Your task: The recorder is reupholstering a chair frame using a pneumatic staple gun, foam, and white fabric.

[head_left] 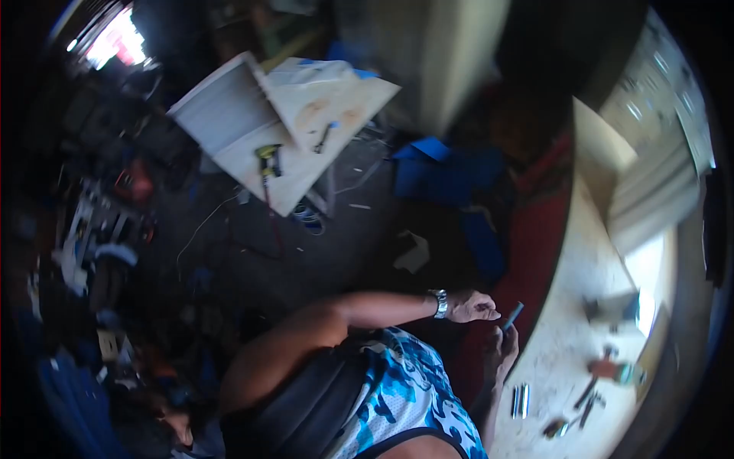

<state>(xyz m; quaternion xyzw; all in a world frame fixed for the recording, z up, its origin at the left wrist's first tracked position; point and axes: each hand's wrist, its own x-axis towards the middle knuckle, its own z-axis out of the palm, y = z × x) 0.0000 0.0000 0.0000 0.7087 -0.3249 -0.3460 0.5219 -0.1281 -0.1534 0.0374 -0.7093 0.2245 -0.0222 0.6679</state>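
Observation:
My right hand (pixel 501 352) is closed on a slim blue-grey stick-like object (pixel 514 315), which points up from its fingers. Just left of it is my left hand (pixel 472 307), with a metal-banded watch (pixel 439 304) on the wrist. Its fingers are bent and drawn together, close to the slim object but seemingly apart from it. Whether something small is pinched in them is too blurred to make out. Both hands are beside the edge of a pale worktop (pixel 547 344). Two short shiny metal cylinders (pixel 520 401) lie on that worktop, near my right forearm.
On the worktop are a red-and-green tool (pixel 615 372), dark hand tools (pixel 589 399) and a grey box (pixel 613 307). Across the floor, a white-topped table (pixel 306 172) bears a yellow-green power tool (pixel 268 161) with a red hose. Blue sheets (pixel 443 172) and clutter lie around.

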